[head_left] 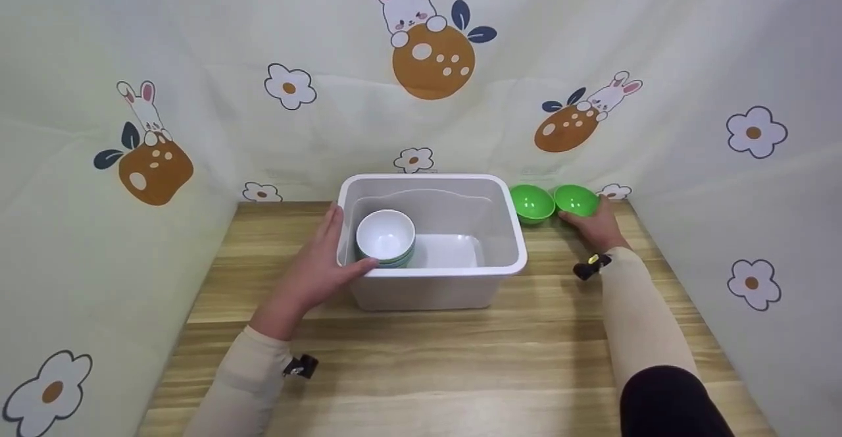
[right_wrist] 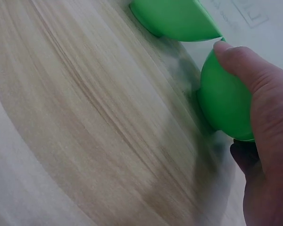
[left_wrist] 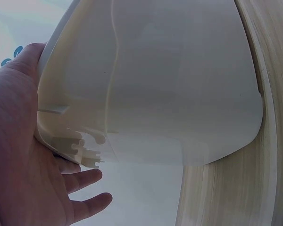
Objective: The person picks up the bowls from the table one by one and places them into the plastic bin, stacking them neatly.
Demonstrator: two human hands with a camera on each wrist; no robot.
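Note:
A white plastic bin (head_left: 421, 292) stands on the table. My left hand (head_left: 309, 269) rests against its near left corner, thumb along the front rim and fingers along the left side. In the left wrist view several fingers (left_wrist: 87, 207) are spread loosely beside the bin's wall (left_wrist: 155, 94). A stack of small bowls, a white bowl (head_left: 386, 234) on top, sits inside at the left. Right of the bin, my right hand (head_left: 595, 223) grips a green bowl (head_left: 573, 199) by its side, thumb on the near outside (right_wrist: 224, 96). Another green bowl (head_left: 531, 204) stands between it and the bin.
The wood-grain table (head_left: 447, 371) ends at a pale fabric wall (head_left: 316, 141) printed with rabbits, oranges and flowers. The same fabric rises along both sides, close to the right arm. Both green bowls stand near the back edge.

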